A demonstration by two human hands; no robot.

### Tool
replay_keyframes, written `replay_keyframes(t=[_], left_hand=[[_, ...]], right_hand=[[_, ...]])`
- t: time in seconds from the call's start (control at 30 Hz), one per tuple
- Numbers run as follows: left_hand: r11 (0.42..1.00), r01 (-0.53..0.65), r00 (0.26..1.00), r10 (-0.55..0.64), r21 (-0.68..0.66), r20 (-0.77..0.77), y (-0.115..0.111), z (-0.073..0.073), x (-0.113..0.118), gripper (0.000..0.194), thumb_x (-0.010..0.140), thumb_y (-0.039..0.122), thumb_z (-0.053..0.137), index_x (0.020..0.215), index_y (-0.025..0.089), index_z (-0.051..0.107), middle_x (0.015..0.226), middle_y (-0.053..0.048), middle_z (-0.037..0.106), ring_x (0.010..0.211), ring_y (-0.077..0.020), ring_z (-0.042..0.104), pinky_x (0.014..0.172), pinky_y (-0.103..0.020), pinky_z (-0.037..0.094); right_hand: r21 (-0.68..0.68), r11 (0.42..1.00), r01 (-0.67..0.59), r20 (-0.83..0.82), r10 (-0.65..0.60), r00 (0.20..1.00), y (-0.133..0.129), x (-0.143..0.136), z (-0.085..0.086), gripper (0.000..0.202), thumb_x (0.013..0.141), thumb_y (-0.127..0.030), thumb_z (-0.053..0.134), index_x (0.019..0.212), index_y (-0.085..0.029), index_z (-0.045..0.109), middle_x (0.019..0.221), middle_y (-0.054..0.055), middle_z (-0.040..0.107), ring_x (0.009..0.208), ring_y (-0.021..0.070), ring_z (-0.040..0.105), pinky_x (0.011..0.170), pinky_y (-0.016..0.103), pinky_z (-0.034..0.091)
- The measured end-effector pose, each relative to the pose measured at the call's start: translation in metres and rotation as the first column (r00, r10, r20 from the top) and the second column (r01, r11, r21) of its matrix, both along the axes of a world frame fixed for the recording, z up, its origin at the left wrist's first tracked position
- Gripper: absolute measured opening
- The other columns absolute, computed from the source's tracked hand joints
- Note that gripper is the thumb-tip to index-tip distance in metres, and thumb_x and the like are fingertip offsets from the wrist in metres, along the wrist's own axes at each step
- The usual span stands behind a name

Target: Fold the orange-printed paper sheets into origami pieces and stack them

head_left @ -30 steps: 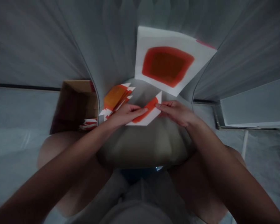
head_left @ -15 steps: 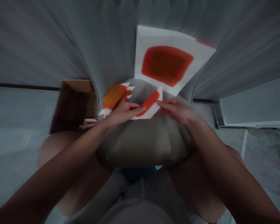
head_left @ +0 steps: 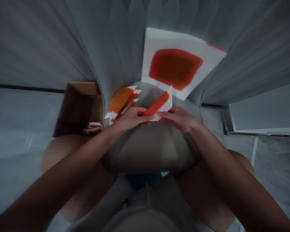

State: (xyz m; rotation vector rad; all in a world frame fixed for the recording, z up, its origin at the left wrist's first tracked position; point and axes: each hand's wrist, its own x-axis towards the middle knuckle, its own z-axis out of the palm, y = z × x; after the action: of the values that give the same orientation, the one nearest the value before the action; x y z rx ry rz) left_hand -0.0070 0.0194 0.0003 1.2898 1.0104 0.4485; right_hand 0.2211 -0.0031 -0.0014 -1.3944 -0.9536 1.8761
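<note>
A folded white sheet with an orange-red band [head_left: 159, 103] is held between both hands over a grey-brown padded surface. My left hand [head_left: 132, 117] grips its lower left end, thumb on top and fingers partly behind. My right hand [head_left: 178, 118] pinches the lower right part between thumb and fingers. Left of the sheet, just beyond my left hand, lies a pile of folded orange and white papers [head_left: 122, 100]. Farther back, a large white sheet with a red and brown square [head_left: 175, 67] stands tilted against the grey surface.
An open cardboard box [head_left: 73, 109] sits on the floor at the left, with several folded red and white papers [head_left: 93, 127] at its near right corner. Grey draped material [head_left: 33, 42] rises behind. A pale panel [head_left: 268, 106] is at the right.
The folded sheet's lower edge has turned and shows less white, and my right hand has moved lower along it. The whole view has shifted slightly.
</note>
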Motion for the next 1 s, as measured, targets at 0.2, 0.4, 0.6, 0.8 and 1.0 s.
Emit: replay_keyframes(t=[0.2,0.4,0.6,0.8,1.0], left_hand=[[0.926,-0.284,0.941,0.319,-0.248,0.115,-0.008,-0.005,0.009,0.050,0.076,0.061,0.086,0.105,0.021,0.078,0.105,-0.008,0.080,0.089,-0.0168,0.075,0.063,-0.022,0.049],[0.898,-0.325,0.913,0.380,-0.296,0.149,-0.020,-0.016,0.016,0.042,0.079,0.055,0.085,0.103,0.021,0.079,0.108,-0.009,0.080,0.094,-0.0172,0.075,0.066,-0.022,0.049],[0.903,-0.347,0.906,0.393,-0.255,0.159,-0.019,-0.018,0.015,0.037,0.080,0.050,0.085,0.101,0.020,0.079,0.103,-0.008,0.080,0.094,-0.0172,0.074,0.071,-0.024,0.050],[0.905,-0.375,0.895,0.410,-0.199,0.178,-0.018,-0.015,0.018,0.035,0.078,0.049,0.085,0.095,0.020,0.078,0.094,-0.006,0.079,0.090,-0.0162,0.072,0.075,-0.026,0.051],[0.905,-0.377,0.898,0.409,-0.197,0.160,-0.020,-0.013,0.021,0.040,0.077,0.054,0.085,0.096,0.019,0.078,0.096,-0.007,0.079,0.089,-0.0176,0.073,0.073,-0.027,0.051]], right_hand=[[0.166,0.945,0.283,-0.036,-0.281,0.959,0.000,-0.013,-0.006,0.032,0.068,-0.048,0.093,0.086,-0.025,0.080,0.090,0.003,0.081,0.087,0.0235,0.074,0.081,0.038,0.058],[0.148,0.886,0.440,-0.117,-0.426,0.897,-0.014,-0.038,-0.016,0.031,0.073,-0.052,0.088,0.086,-0.026,0.078,0.094,0.004,0.081,0.095,0.0247,0.074,0.089,0.041,0.058],[0.113,0.866,0.487,-0.138,-0.472,0.871,-0.017,-0.042,-0.022,0.030,0.070,-0.049,0.091,0.078,-0.024,0.078,0.081,0.002,0.078,0.080,0.0200,0.071,0.085,0.038,0.056],[0.104,0.888,0.447,-0.061,-0.443,0.894,-0.016,-0.039,-0.022,0.033,0.072,-0.054,0.088,0.080,-0.024,0.078,0.085,0.004,0.078,0.079,0.0187,0.070,0.082,0.037,0.055],[0.122,0.879,0.460,-0.079,-0.454,0.888,-0.019,-0.044,-0.024,0.032,0.072,-0.054,0.088,0.082,-0.025,0.079,0.089,0.004,0.079,0.083,0.0209,0.071,0.085,0.039,0.056]])
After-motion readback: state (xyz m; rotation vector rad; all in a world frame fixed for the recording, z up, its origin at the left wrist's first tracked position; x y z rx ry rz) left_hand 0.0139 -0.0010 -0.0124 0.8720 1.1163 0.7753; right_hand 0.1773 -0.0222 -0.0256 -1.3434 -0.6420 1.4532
